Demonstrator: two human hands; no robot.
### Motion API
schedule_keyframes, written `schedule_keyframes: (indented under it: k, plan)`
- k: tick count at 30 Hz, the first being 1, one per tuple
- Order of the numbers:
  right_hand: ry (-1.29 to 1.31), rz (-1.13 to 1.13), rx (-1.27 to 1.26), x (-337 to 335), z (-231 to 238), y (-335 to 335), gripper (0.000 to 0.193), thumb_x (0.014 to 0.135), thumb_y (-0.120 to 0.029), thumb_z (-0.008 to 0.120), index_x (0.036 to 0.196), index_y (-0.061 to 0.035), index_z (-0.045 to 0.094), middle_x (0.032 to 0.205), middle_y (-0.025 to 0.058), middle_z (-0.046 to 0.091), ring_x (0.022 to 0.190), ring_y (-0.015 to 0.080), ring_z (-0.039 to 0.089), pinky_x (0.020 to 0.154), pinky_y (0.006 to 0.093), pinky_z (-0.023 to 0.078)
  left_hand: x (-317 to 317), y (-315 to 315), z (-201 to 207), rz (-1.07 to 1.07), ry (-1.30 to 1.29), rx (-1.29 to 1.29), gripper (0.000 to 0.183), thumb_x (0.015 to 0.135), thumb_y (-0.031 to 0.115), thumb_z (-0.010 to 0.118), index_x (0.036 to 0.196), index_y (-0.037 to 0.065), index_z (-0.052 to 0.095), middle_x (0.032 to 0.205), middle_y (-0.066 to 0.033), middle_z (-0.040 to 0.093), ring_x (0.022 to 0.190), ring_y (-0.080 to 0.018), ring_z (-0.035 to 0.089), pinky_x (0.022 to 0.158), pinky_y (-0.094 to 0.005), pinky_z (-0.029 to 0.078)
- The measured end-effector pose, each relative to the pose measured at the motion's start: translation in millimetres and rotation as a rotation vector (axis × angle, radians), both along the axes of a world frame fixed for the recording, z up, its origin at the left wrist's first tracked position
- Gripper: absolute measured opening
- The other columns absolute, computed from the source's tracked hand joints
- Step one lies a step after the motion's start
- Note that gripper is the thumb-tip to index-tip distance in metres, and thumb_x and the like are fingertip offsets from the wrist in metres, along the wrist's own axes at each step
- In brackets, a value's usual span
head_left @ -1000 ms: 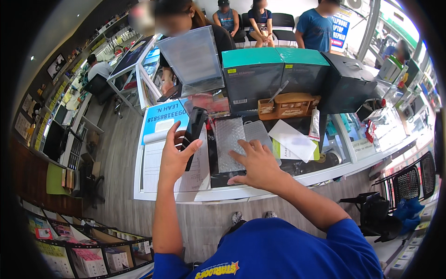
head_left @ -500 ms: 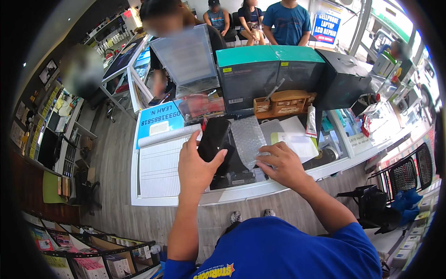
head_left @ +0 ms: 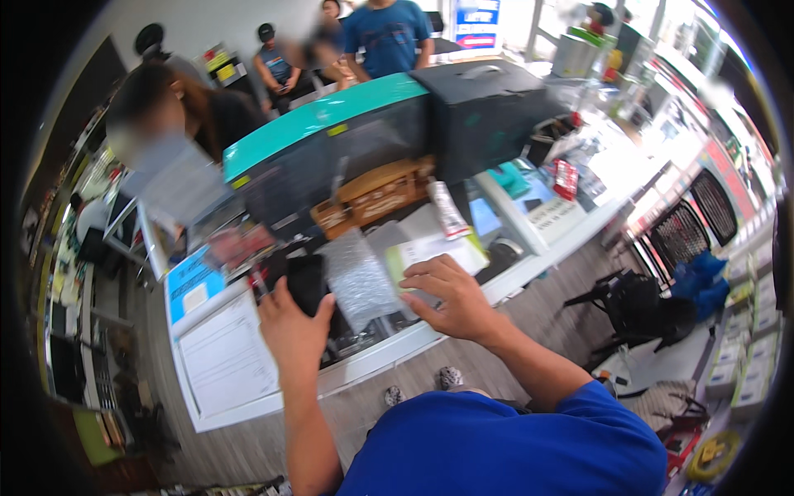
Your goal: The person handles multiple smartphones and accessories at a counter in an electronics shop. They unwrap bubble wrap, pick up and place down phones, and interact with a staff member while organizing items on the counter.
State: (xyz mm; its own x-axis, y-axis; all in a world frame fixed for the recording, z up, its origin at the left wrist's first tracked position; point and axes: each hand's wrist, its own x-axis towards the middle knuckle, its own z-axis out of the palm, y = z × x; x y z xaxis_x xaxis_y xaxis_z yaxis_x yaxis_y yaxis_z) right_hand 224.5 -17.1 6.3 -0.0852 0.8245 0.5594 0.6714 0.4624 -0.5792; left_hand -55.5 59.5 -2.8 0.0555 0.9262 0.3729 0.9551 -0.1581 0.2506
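My left hand (head_left: 296, 329) straddles the lower end of a black smartphone (head_left: 307, 281), thumb along one edge and fingers along the other. The phone is low over the dark counter top; blur hides whether it touches. To its right a clear bubble-wrap pouch (head_left: 357, 277) lies flat. My right hand (head_left: 451, 299) hovers at the pouch's right side with fingers apart and curved, holding nothing. Beneath its fingertips is a white and lime-green flat item (head_left: 426, 255). Left of my left hand lies an open ruled notebook (head_left: 231, 351).
Behind the pouch stands a brown wooden holder (head_left: 376, 198), backed by a teal-topped dark box (head_left: 331, 124) and a black case (head_left: 480, 103). A white and red tube (head_left: 447, 210) lies nearby. Across the counter a person (head_left: 219, 116) is beside a translucent panel (head_left: 178, 178).
My view has swung and tilted, so the counter slants. My right hand has come off the bubble-wrap pouch toward the white and green item. The left hand stays at the phone.
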Motion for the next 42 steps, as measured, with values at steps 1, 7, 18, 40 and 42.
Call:
schedule_keyframes:
  k: [1, 7, 18, 40, 42]
  plan:
    - [0.043, -0.022, 0.005, 9, -2, -4, 0.02, 0.094, -0.019, 0.08, 0.109, -0.0064, 0.078, 0.114, 0.0102, 0.074, 0.108, 0.0305, 0.067, 0.095, 0.0417, 0.055, 5, -1, 1, 0.011, 0.001, -0.034, 0.084, 0.088, 0.057, 0.082, 0.145, 0.001, 0.058, 0.13, -0.0275, 0.061, 0.124, -0.0463, 0.058, 0.104, -0.0557, 0.049]
    - [0.349, -0.031, 0.051, 50, -12, -39, 0.012, 0.098, -0.012, 0.076, 0.106, -0.0035, 0.078, 0.107, 0.0109, 0.076, 0.103, 0.0287, 0.069, 0.092, 0.0392, 0.054, -15, 5, 3, -0.002, -0.06, -0.091, 0.055, 0.107, 0.046, 0.063, 0.135, -0.001, 0.067, 0.132, -0.0241, 0.064, 0.128, -0.0463, 0.054, 0.112, -0.0556, 0.043]
    - [0.883, -0.534, -0.014, 166, -98, -148, 0.045, 0.108, -0.019, 0.064, 0.068, -0.001, 0.064, 0.06, 0.0035, 0.061, 0.054, 0.0124, 0.053, 0.052, 0.0335, 0.042, 53, -81, 18, -0.091, -0.518, 0.117, 0.045, 0.117, 0.031, 0.049, 0.127, -0.008, 0.07, 0.119, -0.0232, 0.072, 0.112, -0.0346, 0.068, 0.102, -0.0466, 0.052]
    - [0.292, -0.142, -0.918, 130, -204, -142, 0.034, 0.102, -0.035, 0.072, 0.106, -0.0012, 0.076, 0.087, 0.0195, 0.075, 0.08, 0.0341, 0.073, 0.075, 0.0453, 0.056, 72, -85, -19, -0.187, -0.957, 0.127, 0.031, 0.115, 0.02, 0.053, 0.134, 0.002, 0.068, 0.087, 0.0012, 0.054, 0.081, -0.0073, 0.049, 0.081, -0.0243, 0.045]
    - [0.194, -0.014, -0.953, 95, -194, -130, 0.034, 0.101, -0.035, 0.071, 0.107, -0.003, 0.077, 0.093, 0.0207, 0.077, 0.088, 0.04, 0.075, 0.08, 0.049, 0.057, 48, -96, -10, -0.178, -1.07, 0.129, 0.033, 0.116, 0.022, 0.051, 0.137, 0.002, 0.067, 0.071, 0.0032, 0.049, 0.072, -0.0065, 0.048, 0.08, -0.0252, 0.048]
